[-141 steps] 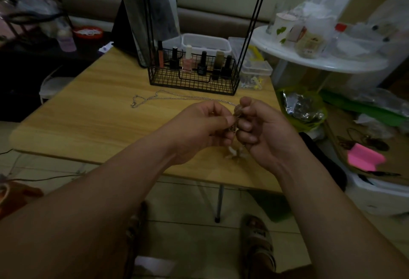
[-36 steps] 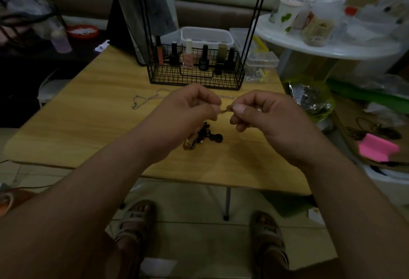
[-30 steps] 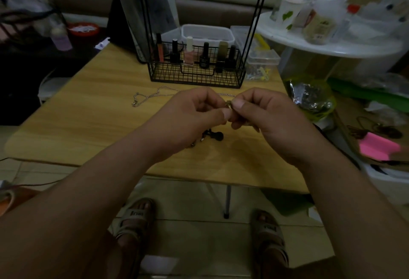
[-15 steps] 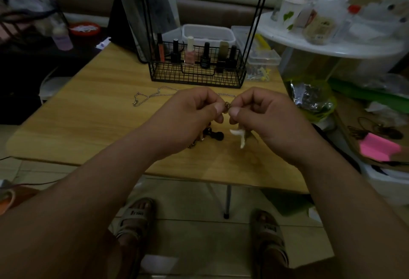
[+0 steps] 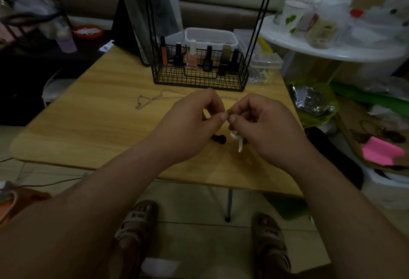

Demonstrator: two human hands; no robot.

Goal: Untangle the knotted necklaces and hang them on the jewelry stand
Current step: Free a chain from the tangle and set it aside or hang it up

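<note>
Above the wooden table (image 5: 93, 128), my left hand (image 5: 194, 121) and my right hand (image 5: 263, 123) meet fingertip to fingertip and pinch a small brownish knot of a necklace (image 5: 229, 111) between them. A white pendant (image 5: 239, 142) hangs under my right hand, and dark beads (image 5: 219, 139) show below my left hand. A thin silver chain (image 5: 155, 98) lies on the table behind my hands. The black wire jewelry stand (image 5: 199, 75) rises at the table's far side, its top out of frame.
The stand's basket holds several nail polish bottles (image 5: 192, 57). Clear plastic boxes (image 5: 264, 66) sit behind and to its right. A cluttered white round table (image 5: 332, 50) and bags stand at the right. My sandalled feet (image 5: 137, 219) are under the table's front edge.
My hands stayed together on the knot and shifted slightly. The white pendant dropped into view under my right hand, and the dark beads are more hidden by my left hand.
</note>
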